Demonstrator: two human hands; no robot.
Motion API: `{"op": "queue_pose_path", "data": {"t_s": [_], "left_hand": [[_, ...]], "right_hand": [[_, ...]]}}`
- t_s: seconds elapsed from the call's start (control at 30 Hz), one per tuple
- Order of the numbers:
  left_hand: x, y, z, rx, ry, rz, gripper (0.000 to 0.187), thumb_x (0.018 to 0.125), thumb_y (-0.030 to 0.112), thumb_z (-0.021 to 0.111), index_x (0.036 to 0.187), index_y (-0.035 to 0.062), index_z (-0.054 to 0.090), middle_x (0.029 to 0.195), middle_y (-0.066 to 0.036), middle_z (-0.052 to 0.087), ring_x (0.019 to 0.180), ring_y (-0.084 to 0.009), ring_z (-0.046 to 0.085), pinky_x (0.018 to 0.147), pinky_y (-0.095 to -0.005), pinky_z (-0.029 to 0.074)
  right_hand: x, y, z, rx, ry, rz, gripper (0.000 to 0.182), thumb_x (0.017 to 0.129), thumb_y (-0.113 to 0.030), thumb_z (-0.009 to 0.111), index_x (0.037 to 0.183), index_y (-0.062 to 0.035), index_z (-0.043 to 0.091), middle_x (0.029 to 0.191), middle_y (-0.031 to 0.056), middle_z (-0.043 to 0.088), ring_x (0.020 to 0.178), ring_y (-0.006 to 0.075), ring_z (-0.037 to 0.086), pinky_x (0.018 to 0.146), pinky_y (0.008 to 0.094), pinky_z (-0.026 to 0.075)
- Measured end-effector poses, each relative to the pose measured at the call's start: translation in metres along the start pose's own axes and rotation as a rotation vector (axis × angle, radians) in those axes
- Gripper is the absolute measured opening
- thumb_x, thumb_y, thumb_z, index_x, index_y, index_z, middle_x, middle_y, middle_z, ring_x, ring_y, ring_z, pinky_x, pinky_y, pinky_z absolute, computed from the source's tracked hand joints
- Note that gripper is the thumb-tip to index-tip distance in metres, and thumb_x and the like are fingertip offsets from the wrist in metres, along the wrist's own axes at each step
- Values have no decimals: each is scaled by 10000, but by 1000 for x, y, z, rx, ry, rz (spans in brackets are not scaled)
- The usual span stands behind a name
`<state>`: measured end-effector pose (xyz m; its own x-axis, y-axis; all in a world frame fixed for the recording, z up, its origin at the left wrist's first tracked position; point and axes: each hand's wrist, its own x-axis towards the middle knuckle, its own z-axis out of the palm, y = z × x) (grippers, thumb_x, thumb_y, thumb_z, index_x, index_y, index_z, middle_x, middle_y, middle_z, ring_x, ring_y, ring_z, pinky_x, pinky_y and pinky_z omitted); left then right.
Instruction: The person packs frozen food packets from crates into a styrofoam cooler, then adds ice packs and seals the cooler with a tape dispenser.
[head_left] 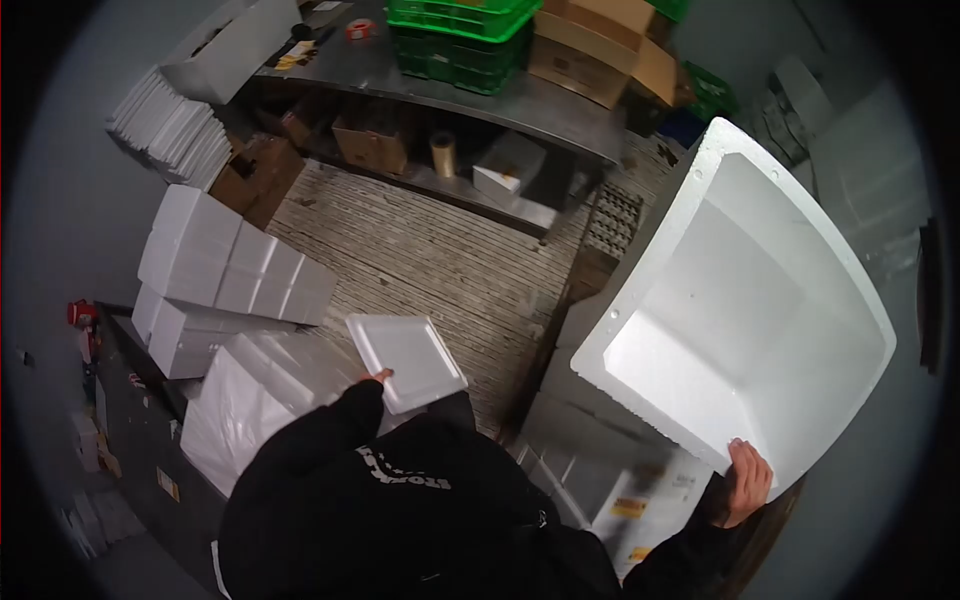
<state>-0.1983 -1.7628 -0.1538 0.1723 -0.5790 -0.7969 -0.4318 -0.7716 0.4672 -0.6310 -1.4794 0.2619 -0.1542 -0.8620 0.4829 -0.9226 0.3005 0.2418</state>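
Observation:
A large white foam box (680,370), tilted with its hollow inside facing me, fills the right side of the view. My right hand (750,484) grips its lower rim, fingers hooked over the edge. Low in front of my body, my left hand (381,377) holds a flat white foam lid (408,362) by its left edge. The lid's raised rim faces up. Most of the left fingers are hidden beneath it.
White foam boxes (225,255) are stacked at left, beside a plastic-wrapped bundle (235,410). More boxes with labels (640,480) stand at lower right. A metal table (580,125) carries green crates (460,50) and cardboard boxes (575,70). Slatted floor (430,245) lies between.

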Motion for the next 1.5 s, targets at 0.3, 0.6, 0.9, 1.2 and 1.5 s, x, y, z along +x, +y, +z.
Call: {"op": "queue_pose_path", "data": {"t_s": [0.3,0.6,0.9,1.2,1.5], "left_hand": [[3,80,-83,-325,292,268,508,654,295,765,961,-83,623,885,-184,662,783,-259,649,687,-345,502],[-50,200,-240,-349,1153,859,274,710,131,740,860,-66,625,857,-136,650,760,-221,617,745,-355,482],[-52,296,-298,-552,2015,1204,493,784,127,704,1156,-118,491,1143,-206,559,959,-258,570,854,-387,467],[34,385,-357,-759,1744,1344,612,776,125,628,1280,-87,352,1167,-251,498,989,-323,534,867,-424,451],[291,561,-538,-661,1117,1385,563,839,320,612,1211,-76,467,1146,-218,552,994,-303,565,869,-404,475]], "right_hand": [[181,-95,161,638,-132,-120,334,606,-17,721,916,-70,608,872,106,659,784,292,626,679,352,484],[331,-258,318,941,-487,-403,299,753,-228,700,985,-78,585,723,143,621,666,325,609,595,405,471],[582,-445,361,1137,-300,-650,297,759,-154,639,1026,-72,538,833,116,640,680,305,618,609,407,481],[752,-566,417,1036,-258,-511,332,731,-151,680,1014,-74,525,863,137,635,750,341,613,634,438,475],[793,-568,496,695,-392,-290,260,701,-154,694,927,-128,566,796,75,627,702,307,617,608,408,482]]}}
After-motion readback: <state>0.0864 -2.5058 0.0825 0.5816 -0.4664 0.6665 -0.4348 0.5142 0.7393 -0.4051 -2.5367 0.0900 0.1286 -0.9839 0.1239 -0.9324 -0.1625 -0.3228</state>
